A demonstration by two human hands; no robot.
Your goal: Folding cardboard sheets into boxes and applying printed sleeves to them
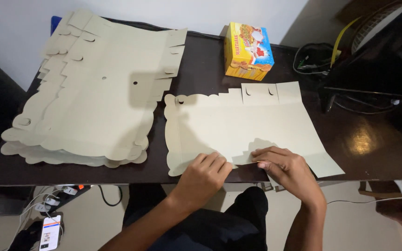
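- Well, printed yellow box (pixel 249 51) stands shut beyond both hands, contents hidden.
- Left hand (pixel 204 174) curled, fingers pressing flat cardboard blank (pixel 238 125) near edge.
- Right hand (pixel 288 168) pinching blank's flap; cardboard stack (pixel 89 93) to left hand's left.

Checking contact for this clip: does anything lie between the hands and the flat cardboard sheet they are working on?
Nothing visible does. The left hand and right hand both rest directly on the near edge of the flat sheet. The stack of sheets lies apart to the left, and the yellow box stands behind, near the table's back edge.
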